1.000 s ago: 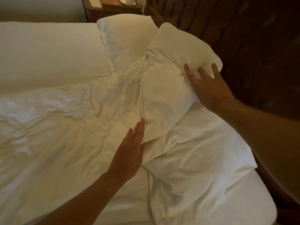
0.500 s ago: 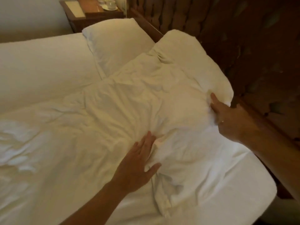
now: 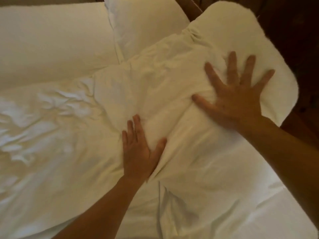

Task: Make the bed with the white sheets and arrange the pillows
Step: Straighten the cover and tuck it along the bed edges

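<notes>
A crumpled white sheet (image 3: 72, 128) covers most of the bed and runs up over a white pillow (image 3: 255, 40) at the right, by the headboard. My right hand (image 3: 236, 97) lies flat with fingers spread wide on the sheet where it meets that pillow. My left hand (image 3: 139, 149) presses flat on the sheet lower down, thumb out, against a raised fold. A second white pillow (image 3: 145, 26) rests at the top middle, its lower edge under the sheet. Neither hand holds anything.
A dark wooden headboard (image 3: 293, 23) rises along the right side behind the pillows. The smooth white bed surface (image 3: 51, 40) stretches at the upper left. The bed's near right corner (image 3: 269, 213) shows flat white fabric.
My right hand left the pillow's right edge, opened and now lies spread on the sheet farther left. The left hand stayed pressed on the fold. The view tilted down, losing the nightstand.
</notes>
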`<state>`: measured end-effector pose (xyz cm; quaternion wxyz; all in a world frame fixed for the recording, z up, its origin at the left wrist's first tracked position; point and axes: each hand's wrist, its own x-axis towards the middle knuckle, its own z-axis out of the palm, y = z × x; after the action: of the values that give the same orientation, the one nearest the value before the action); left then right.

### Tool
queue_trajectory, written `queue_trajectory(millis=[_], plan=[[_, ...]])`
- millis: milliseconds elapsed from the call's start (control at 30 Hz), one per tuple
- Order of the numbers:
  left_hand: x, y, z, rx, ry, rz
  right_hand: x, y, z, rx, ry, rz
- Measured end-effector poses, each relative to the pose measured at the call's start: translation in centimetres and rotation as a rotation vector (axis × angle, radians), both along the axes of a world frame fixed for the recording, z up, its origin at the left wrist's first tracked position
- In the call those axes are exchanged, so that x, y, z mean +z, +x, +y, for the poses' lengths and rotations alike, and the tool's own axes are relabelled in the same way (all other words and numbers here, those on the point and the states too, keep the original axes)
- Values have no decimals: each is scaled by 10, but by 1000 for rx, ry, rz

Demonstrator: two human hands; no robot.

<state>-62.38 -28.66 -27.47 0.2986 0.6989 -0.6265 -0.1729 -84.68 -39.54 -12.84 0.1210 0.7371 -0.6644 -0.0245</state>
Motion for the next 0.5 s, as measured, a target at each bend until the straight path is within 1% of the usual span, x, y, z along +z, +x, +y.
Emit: queue_trajectory(millis=[67, 133, 267, 333, 500], plan=[[-15, -3, -5, 10, 1, -51, -26, -14, -3, -31, 51, -9], [-33, -3, -10, 20, -1, -98, -53, -14, -6, -38, 87, -59], [-58, -1, -13, 17, -2, -123, -90, -7, -13, -44, 114, -126], [-65, -1, -16, 7, -2, -132, -101, -7, -16, -47, 111, -134], [-66, -2, -25, -28, 94, -202, -104, -2, -24, -56, 150, -135]])
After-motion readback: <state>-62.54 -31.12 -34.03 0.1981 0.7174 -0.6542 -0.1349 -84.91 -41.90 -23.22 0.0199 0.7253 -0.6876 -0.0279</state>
